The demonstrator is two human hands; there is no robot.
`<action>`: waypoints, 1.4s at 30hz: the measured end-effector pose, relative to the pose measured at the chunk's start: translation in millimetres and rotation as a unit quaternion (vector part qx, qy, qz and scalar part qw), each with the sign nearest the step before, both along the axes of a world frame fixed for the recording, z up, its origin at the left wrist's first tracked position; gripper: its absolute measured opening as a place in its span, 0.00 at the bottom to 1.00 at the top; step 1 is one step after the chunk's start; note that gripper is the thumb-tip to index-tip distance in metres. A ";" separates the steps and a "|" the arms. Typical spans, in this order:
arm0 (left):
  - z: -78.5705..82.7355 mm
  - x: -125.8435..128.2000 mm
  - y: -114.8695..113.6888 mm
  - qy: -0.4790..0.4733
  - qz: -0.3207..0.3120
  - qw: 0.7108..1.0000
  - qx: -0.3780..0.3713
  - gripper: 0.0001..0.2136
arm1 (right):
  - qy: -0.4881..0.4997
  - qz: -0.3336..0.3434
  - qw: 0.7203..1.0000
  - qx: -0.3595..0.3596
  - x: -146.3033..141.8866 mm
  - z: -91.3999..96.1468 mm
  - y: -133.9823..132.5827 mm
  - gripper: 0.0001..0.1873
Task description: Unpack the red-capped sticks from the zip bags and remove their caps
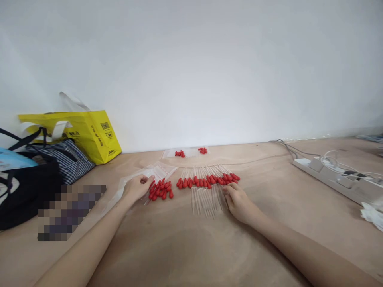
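A row of clear glass droppers with red rubber bulbs (206, 181) lies across the wooden table. My right hand (237, 201) rests on the glass stems at the row's right end, fingers curled down onto them. A second bunch of red-bulbed droppers (160, 190) lies to the left. My left hand (136, 187) sits beside that bunch on a clear plastic bag (158, 172), fingers bent, touching the nearest bulbs.
Two small groups of red bulbs (191, 152) lie on plastic by the white wall. A yellow bag (86, 133), a striped bag (64, 157) and a black bag (26, 187) stand at the left. A white power strip (338, 177) with cables lies at the right.
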State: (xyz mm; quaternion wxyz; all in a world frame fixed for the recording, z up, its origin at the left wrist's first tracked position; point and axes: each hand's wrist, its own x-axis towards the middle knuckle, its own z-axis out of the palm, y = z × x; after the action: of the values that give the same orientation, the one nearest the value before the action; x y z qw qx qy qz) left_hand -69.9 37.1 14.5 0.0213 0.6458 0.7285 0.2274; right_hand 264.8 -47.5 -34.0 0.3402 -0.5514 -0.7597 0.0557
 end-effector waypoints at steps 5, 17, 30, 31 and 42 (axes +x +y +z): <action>6.5 25.2 -15.8 0.074 -0.033 0.991 0.108 0.13 | 0.013 0.019 0.997 0.080 -3.8 -6.3 0.2 0.12; -1.2 174.5 -30.2 0.123 -0.438 0.878 0.144 0.09 | 0.063 -0.033 0.993 0.095 17.9 1.9 13.3 0.10; -3.8 199.1 -18.0 0.161 -0.424 0.868 0.200 0.06 | 0.049 -0.074 0.987 0.131 31.5 0.4 25.6 0.10; -2.0 192.4 -21.2 0.149 -0.405 0.878 0.209 0.06 | 0.047 -0.066 0.986 0.146 30.9 0.7 25.3 0.10; -14.9 98.8 -79.2 -0.115 -0.350 0.919 0.141 0.06 | -0.088 0.074 0.961 0.251 -2.2 13.1 5.4 0.18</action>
State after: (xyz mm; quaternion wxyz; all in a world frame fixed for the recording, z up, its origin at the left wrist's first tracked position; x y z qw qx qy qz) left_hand 28.9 -42.1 -0.3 0.0918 0.8252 0.4095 0.3780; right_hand 262.7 -42.1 -20.9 0.3944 -0.3938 -0.8147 -0.1604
